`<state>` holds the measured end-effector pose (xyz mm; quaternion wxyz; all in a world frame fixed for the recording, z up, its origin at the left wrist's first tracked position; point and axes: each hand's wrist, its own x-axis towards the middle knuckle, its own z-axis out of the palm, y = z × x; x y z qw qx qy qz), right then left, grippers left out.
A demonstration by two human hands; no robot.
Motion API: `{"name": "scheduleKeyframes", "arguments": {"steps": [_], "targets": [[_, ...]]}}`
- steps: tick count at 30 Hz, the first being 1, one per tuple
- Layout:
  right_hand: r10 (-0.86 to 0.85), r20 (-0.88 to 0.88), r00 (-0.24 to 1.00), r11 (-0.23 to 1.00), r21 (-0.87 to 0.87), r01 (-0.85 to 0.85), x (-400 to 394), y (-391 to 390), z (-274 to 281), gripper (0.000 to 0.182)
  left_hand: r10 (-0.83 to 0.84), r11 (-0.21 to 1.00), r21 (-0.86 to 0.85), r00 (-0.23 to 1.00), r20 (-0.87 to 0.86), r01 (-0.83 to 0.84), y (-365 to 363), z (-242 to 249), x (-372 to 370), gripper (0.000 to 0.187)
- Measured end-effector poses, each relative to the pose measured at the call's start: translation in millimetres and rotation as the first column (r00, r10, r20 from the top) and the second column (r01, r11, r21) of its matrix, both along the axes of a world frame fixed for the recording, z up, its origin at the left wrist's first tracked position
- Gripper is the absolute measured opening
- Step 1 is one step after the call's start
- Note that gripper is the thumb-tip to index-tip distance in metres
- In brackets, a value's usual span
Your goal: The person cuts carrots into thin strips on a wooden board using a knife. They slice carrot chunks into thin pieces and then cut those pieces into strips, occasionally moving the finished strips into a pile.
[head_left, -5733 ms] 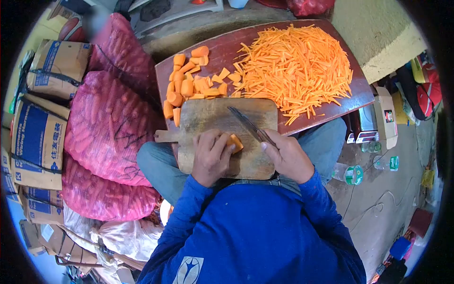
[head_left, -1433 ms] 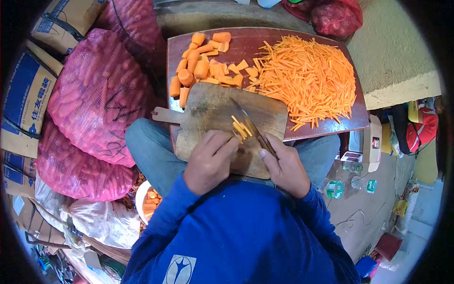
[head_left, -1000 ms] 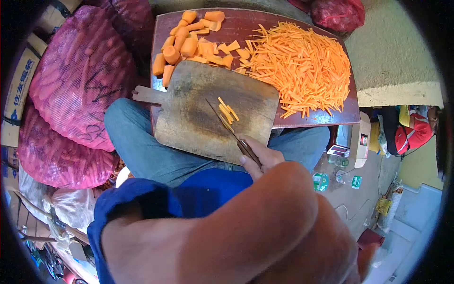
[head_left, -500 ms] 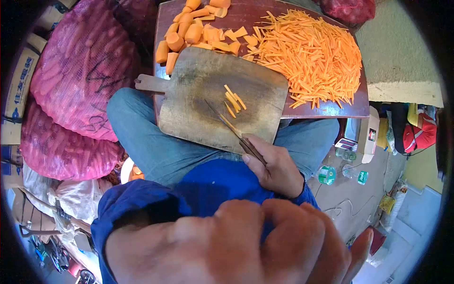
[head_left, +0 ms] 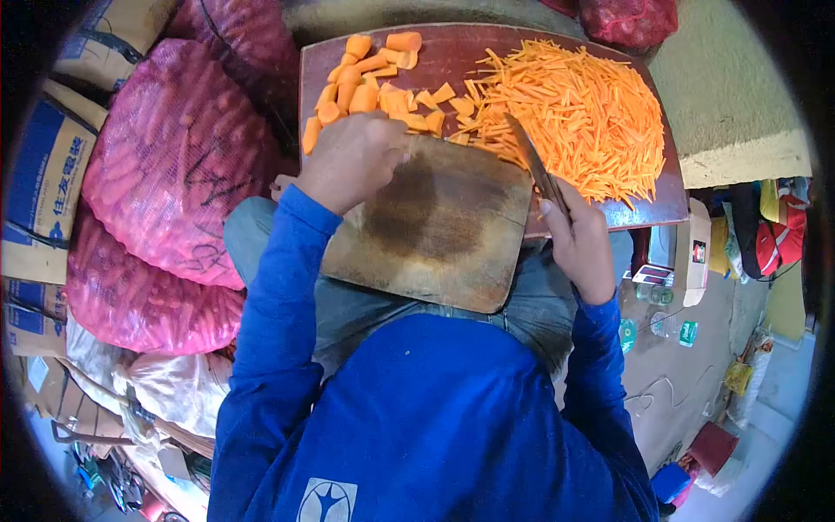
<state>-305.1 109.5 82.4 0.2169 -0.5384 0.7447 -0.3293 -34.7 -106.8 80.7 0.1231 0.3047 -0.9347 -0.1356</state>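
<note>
My right hand is closed around the handle of a knife, whose blade points up across the left edge of a heap of carrot strips. My left hand is over the upper left corner of a wooden cutting board, beside the carrot pieces. Its fingers are curled, and whatever they may hold is hidden. The board lies across my lap against the table edge, and no strips show on its visible surface.
A dark red table bears the carrots. Pink mesh sacks are stacked at left beside cardboard boxes. Another red mesh sack sits at the far right. Plastic bottles lie on the floor at right.
My left hand has gone from close before the camera to the carrot pieces. The knife in my right hand has moved up and right to the heap, and the strips on the board are gone.
</note>
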Motion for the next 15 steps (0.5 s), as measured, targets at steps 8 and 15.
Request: {"name": "scheduleKeyframes", "arguments": {"steps": [8, 15], "targets": [[0.178, 0.062, 0.982, 0.981, -0.087, -0.172, 37.8, 27.8, -10.8, 0.039, -0.043, 0.971, -0.234, 0.999, -0.013, 0.039, -36.3, -43.5, -35.1, 0.021], [0.150, 0.168, 0.974, 0.987, -0.080, -0.138, 42.2, 41.6, -11.9, 0.037, -0.110, 0.939, -0.324, 0.993, 0.042, 0.117, -61.0, -58.6, -41.5, 0.026]]}}
